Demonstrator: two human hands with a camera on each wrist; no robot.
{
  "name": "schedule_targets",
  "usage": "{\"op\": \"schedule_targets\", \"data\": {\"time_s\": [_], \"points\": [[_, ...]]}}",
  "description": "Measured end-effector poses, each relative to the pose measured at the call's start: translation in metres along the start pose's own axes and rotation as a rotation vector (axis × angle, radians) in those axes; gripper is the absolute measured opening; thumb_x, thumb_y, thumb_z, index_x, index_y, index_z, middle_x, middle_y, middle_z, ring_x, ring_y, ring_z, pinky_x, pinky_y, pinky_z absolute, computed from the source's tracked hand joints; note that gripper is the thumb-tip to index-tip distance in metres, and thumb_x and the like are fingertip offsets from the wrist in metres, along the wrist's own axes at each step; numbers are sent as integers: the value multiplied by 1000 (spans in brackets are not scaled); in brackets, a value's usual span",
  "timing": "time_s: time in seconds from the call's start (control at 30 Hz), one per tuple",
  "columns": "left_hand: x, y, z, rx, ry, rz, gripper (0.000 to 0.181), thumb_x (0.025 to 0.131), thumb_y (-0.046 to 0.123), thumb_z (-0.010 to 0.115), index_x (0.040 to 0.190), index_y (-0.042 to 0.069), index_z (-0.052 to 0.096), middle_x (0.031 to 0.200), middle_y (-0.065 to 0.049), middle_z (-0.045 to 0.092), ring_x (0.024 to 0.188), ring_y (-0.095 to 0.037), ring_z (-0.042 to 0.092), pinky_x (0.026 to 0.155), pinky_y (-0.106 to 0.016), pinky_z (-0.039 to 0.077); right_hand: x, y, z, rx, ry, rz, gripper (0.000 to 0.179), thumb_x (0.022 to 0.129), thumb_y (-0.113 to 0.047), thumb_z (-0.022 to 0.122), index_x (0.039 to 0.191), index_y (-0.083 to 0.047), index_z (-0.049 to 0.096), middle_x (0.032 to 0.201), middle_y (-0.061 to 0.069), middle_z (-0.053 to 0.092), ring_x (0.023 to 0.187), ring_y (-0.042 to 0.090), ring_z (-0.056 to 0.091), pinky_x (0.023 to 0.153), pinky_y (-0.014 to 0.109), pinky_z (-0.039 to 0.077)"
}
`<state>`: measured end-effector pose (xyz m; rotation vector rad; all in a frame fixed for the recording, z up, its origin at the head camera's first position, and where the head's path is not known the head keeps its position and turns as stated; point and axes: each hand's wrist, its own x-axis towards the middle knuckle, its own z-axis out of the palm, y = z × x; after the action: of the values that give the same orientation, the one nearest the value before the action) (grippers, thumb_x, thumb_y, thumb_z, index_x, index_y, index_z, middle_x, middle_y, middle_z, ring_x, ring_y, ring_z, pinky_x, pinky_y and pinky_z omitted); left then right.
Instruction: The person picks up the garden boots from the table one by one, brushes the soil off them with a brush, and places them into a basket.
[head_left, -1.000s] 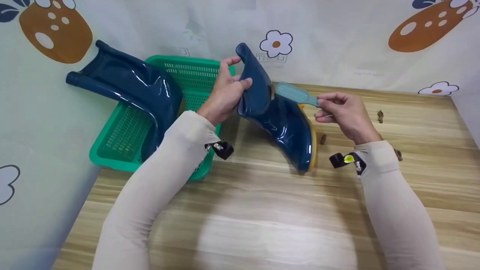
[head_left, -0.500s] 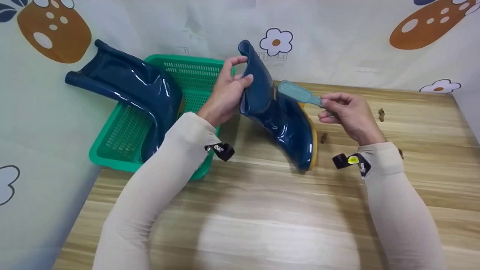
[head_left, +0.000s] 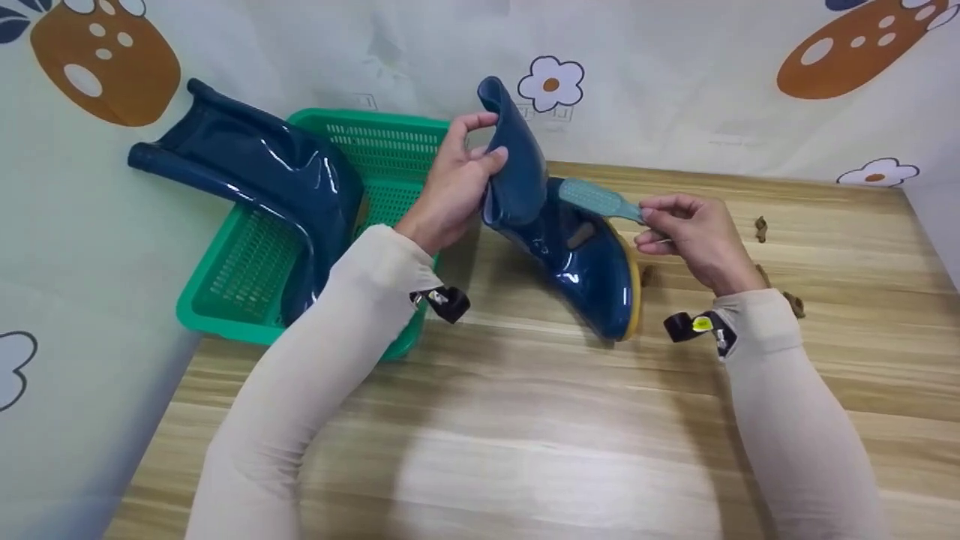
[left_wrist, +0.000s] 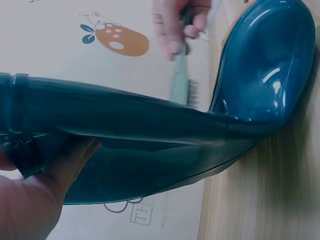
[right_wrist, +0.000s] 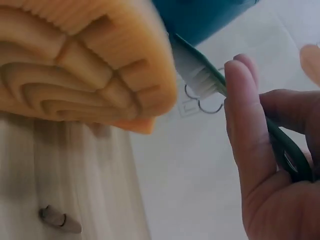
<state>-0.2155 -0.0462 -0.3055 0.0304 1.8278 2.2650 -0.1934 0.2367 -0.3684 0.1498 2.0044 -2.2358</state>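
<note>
My left hand (head_left: 450, 184) grips the top of a dark blue rubber boot's shaft, thumb on the outside. The boot (head_left: 596, 296) stands tilted on the wooden surface, its shaft bent left. A dull brownish patch (head_left: 580, 235) shows near its ankle. Between thumb and fingers, my right hand (head_left: 694, 236) pinches the handle of a grey-green brush (head_left: 600, 201). The brush head lies at the back of the boot, above the heel. Pale bristles (right_wrist: 202, 80) face the boot in the right wrist view, beside the yellow-orange treaded sole (right_wrist: 90, 65).
Left of the boot, a green perforated plastic basket (head_left: 255, 330) holds a second blue boot (head_left: 270, 165), whose shaft leans out over the rim. Several small brown lumps (head_left: 761, 229) lie on the wooden surface (head_left: 570, 420) at right. A patterned wall sheet (head_left: 675, 97) stands close behind.
The brush first shifted slightly right and up, then down along the boot's back with my right hand. The boot's shaft moved slightly up and right. The brownish ankle patch now shows below the brush.
</note>
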Motion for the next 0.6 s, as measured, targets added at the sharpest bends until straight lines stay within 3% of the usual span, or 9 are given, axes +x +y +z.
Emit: {"op": "schedule_targets", "data": {"time_s": [0.13, 0.27, 0.43, 0.5, 0.6], "points": [[0, 0, 2, -2, -13, -5, 32, 99, 9, 43, 127, 22, 38, 118, -10, 58, 97, -24, 63, 78, -35, 53, -2, -4, -5, 76, 12, -33, 25, 85, -4, 66, 105, 8, 60, 84, 14, 64, 60, 19, 66, 59, 28, 55], [0, -1, 3, -5, -14, 20, 32, 98, 7, 43, 127, 19, 39, 116, -12, 58, 96, -26, 63, 78, -35, 53, -5, -5, -1, 76, -69, -59, 24, 84, -3, 67, 104, 8, 62, 84, 15, 63, 60, 21, 66, 58, 29, 55], [-1, -2, 1, 45, 28, 21, 31, 98, 9, 44, 127, 21, 40, 118, -9, 58, 98, -22, 63, 78, -35, 53, -9, 7, -3, -272, -119, 30, 24, 90, -5, 60, 109, 9, 58, 90, 16, 64, 65, 21, 67, 62, 31, 55], [-2, -1, -1, 63, 44, 10, 32, 98, 10, 44, 127, 22, 40, 119, -7, 58, 99, -20, 62, 78, -35, 53, -12, 7, -7, -403, -95, 37, 25, 91, -7, 58, 110, 9, 57, 90, 14, 65, 67, 21, 67, 64, 33, 55], [-2, 1, -3, 77, 60, 2, 32, 98, 12, 45, 128, 23, 39, 120, -6, 57, 100, -19, 61, 80, -35, 53, -17, -2, -16, -512, -17, -5, 25, 92, -8, 56, 111, 10, 56, 91, 12, 64, 67, 20, 68, 65, 32, 55]]}}
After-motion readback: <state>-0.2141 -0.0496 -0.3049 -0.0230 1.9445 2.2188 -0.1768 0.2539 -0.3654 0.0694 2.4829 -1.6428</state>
